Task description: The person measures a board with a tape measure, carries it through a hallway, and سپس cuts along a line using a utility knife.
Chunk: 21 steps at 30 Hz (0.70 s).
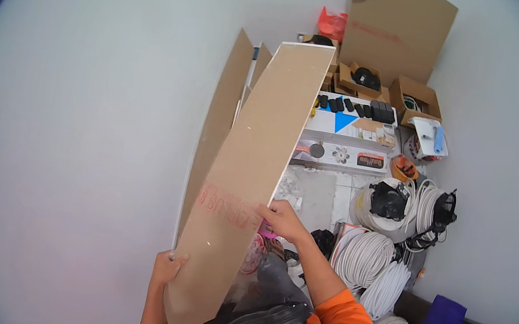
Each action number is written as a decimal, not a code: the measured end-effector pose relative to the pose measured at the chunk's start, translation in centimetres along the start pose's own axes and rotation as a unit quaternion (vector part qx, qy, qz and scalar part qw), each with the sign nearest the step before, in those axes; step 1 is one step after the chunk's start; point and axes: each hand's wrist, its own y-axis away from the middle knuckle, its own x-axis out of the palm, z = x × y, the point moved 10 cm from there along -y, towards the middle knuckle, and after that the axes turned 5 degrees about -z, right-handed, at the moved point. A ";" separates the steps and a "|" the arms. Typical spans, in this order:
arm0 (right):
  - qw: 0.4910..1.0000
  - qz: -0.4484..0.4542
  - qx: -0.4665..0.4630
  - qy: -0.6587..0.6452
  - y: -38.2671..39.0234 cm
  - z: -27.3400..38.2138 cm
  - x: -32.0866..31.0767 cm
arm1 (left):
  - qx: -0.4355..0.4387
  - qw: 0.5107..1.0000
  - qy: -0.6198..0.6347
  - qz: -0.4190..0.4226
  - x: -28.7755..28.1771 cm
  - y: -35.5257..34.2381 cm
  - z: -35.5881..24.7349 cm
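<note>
Brown board (252, 154) — between left grip (167, 268) and right grip (286, 221)

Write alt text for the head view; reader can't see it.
A person's left hand and right hand grip opposite edges of a long flat brown board with red print. Right of it are coiled white cables and open brown cardboard boxes.

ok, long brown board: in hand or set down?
In hand: left hand grips the left edge of the board, right hand its right edge. Cannot tell if its lower end rests on anything.
</note>
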 end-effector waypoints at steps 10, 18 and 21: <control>0.953 -0.261 0.060 0.146 1.6 -4.5 -4.8 | 0.360 0.895 -0.264 0.015 15.4 4.5 -12.2; 0.944 -0.298 0.052 0.130 11.2 -7.1 -3.7 | 0.370 0.892 -0.259 -0.011 16.6 5.3 -6.0; 0.934 -0.328 -0.062 0.124 19.2 -9.3 -4.3 | 0.394 0.895 -0.206 0.041 15.5 6.9 -6.4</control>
